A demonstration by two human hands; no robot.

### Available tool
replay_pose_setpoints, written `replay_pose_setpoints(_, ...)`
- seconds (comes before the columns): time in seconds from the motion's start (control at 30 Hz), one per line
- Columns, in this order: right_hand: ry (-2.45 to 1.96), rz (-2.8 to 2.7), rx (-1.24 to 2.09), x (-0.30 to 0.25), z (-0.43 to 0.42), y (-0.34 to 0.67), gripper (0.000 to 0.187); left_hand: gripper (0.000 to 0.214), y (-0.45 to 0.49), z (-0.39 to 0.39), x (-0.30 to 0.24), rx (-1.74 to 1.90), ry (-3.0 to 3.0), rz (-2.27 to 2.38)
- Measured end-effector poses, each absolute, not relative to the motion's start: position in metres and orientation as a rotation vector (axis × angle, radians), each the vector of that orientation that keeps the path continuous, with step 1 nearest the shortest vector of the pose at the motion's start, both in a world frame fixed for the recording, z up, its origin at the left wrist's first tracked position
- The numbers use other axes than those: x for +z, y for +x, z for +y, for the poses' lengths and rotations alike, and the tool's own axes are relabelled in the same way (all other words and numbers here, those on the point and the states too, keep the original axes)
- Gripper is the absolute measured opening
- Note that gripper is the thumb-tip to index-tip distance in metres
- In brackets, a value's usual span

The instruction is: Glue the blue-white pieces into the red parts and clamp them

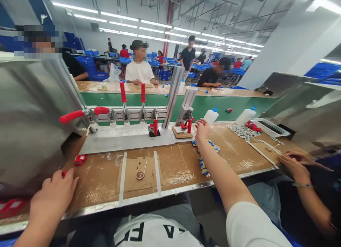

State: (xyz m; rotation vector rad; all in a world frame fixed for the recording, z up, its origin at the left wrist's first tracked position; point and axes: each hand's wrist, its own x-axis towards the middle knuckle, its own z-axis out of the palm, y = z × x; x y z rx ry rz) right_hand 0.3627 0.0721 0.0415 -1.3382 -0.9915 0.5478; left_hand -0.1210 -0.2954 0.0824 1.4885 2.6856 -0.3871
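My left hand (54, 192) rests at the near left edge of the cardboard-topped bench (181, 165), fingers curled over a small red piece (64, 173) that is mostly hidden. My right hand (201, 128) is stretched forward, fingers bent, right beside a small red toggle clamp (187, 125) on a little cardboard pad; whether it grips anything is not visible. Small blue-and-white parts (204, 165) lie under my right forearm. A small red part (79, 159) lies on the bench left of centre.
A metal jig plate (125, 138) carries a row of red-handled clamps (123, 92). White squeeze bottles (211, 115) stand behind. A co-worker's hands (293, 162) rest at the right by a pile of small parts (243, 131). Beyond the green conveyor (226, 105) sit other people.
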Motion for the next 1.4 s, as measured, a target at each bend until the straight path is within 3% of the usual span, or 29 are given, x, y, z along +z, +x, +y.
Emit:
replay_pose_setpoints(0.13, -0.954, -0.948, 0.574, 0.031, 0.01, 0.311, 0.019, 0.051, -0.114, -0.309, 0.069, -0.684, 1.502, 3.036)
replay_pose_setpoints(0.2, -0.857, -1.147, 0.659, 0.028, -0.028, 0.28, 0.019, 0.051, -0.109, -0.316, 0.068, -0.508, 1.559, 3.066)
replay_pose_setpoints(0.37, -0.747, -1.915, 0.65, 0.02, -0.09, 0.222, 0.044, 0.059, -0.117, -0.344, 0.052, -0.208, 1.821, 3.06)
replay_pose_setpoints(0.53, -0.572, -2.511, 0.577, 0.018, -0.104, 0.207, 0.04, 0.044, -0.128, -0.345, 0.037, 0.392, 2.104, 2.751)
replay_pose_setpoints(0.63, -0.484, -2.676, 0.604, 0.017, -0.108, 0.205, 0.042, 0.048, -0.111, -0.315, 0.034, 0.782, 2.137, 2.372)
replay_pose_setpoints(0.97, -0.472, -2.689, 0.73, 0.019, -0.117, 0.189, 0.04, 0.054, -0.031, -0.159, 0.007, 1.191, 1.707, 1.52)
replay_pose_setpoints(1.27, -0.335, -2.356, 1.115, 0.004, -0.104, 0.193, 0.037, 0.057, -0.021, -0.14, -0.002, 1.195, 1.589, 1.449)
replay_pose_setpoints(1.4, -0.646, -1.952, 1.042, 0.006, -0.096, 0.197, 0.035, 0.062, -0.021, -0.142, -0.002, 1.085, 1.613, 1.434)
